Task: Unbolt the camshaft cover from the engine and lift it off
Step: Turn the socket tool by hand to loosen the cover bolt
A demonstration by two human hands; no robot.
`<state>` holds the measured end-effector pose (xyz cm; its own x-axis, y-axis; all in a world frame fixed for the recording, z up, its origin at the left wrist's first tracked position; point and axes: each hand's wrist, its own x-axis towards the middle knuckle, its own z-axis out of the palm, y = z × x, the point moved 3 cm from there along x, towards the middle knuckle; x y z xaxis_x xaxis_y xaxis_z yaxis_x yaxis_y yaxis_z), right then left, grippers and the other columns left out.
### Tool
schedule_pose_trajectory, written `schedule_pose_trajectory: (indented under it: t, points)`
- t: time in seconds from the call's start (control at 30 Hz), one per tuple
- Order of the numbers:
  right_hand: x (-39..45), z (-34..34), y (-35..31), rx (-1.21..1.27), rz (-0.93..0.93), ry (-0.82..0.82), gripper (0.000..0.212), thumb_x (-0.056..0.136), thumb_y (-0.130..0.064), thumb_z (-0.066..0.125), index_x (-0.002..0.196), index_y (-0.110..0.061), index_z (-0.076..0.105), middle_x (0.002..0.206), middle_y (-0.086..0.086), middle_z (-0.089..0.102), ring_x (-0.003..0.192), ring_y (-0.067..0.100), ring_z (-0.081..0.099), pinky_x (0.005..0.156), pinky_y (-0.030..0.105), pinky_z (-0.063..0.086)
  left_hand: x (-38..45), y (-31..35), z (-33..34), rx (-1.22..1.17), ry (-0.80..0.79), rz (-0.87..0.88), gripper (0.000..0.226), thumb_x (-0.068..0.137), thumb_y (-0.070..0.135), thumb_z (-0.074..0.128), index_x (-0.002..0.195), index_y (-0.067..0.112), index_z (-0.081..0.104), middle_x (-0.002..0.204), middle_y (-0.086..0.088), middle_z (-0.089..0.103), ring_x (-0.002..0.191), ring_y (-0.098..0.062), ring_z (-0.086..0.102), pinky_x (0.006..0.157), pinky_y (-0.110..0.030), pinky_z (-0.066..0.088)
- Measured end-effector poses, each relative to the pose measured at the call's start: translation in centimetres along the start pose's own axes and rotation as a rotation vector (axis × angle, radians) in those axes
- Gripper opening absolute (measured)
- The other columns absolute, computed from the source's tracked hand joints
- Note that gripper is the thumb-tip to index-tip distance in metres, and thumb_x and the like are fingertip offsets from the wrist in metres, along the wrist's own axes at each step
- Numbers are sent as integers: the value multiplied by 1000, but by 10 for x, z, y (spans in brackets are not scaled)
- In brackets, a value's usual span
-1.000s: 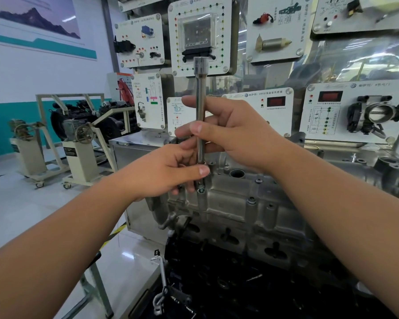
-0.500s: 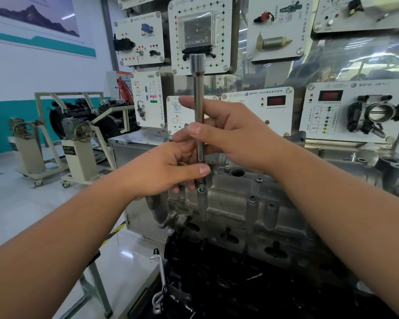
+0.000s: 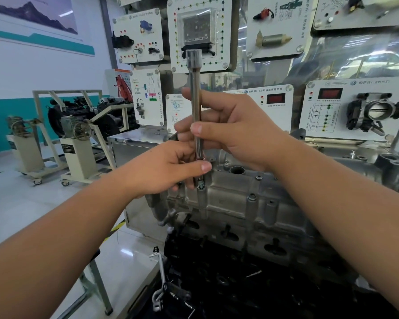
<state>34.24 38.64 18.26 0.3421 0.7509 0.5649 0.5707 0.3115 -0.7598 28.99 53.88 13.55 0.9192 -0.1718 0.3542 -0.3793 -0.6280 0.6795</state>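
— Head view: what are your hands doing?
— My right hand [image 3: 230,130] pinches the long upright chrome socket extension [image 3: 195,104]; my left hand [image 3: 164,169] grips its lower end, at a bolt [image 3: 200,186] on the grey cast-aluminium camshaft cover [image 3: 251,203], at five o'clock

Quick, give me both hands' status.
Left hand: pinching the lower end of the long steel socket extension bar.
Right hand: gripping the same bar's middle.
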Motion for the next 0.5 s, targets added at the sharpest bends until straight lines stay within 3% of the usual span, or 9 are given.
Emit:
schedule_pose_trajectory:
  t: [0.1, 0.2, 0.27, 0.37, 0.5]
  points:
    - [1, 3, -2, -27, -16, 53, 42, 91, -4, 66, 128, -24, 59, 97, 3, 75, 93, 17, 71, 89, 41, 60, 0, 1, 2, 32, 0, 9, 39, 83, 53, 61, 90, 15, 65, 69, 8, 67, 67, -7, 70, 54, -25, 54]
    - [1, 1, -6, -150, -53, 128, 35, 89, -9, 73, 117, -30, 66, 95, 29, 65, 86, 24, 64, 89, 57, 57, 1, -1, 1, 38, 7, -1, 47, 81, 57, 61, 95, 12, 65, 72, 9, 67, 71, -9, 72, 56, -27, 54]
    - [1, -1, -7, -136, -54, 125, 38, 92, -4, 70, 118, -31, 64, 100, 36, 62, 85, 24, 68, 83, 49, 62, 0, -1, 0, 36, -13, -10, 46, 85, 54, 60, 101, 12, 67, 78, 7, 70, 73, -10, 73, 58, -28, 55]
    - [1, -1, -5, -48, -22, 53, 46, 96, 0, 62, 130, -30, 56, 97, 10, 76, 91, 19, 75, 78, 32, 61, -3, -1, -3, -4, -63, -20, 27, 95, 41, 57, 111, 24, 69, 81, 11, 73, 76, -12, 74, 59, -25, 56]
    - [1, 4, -4, -10, -25, -16, 49, 98, -3, 57, 132, -37, 49, 106, 4, 77, 94, 20, 74, 85, 35, 60, -3, 0, -4, -3, -37, -10, 42, 86, 47, 61, 101, 9, 70, 75, 10, 71, 72, -10, 73, 56, -25, 56]
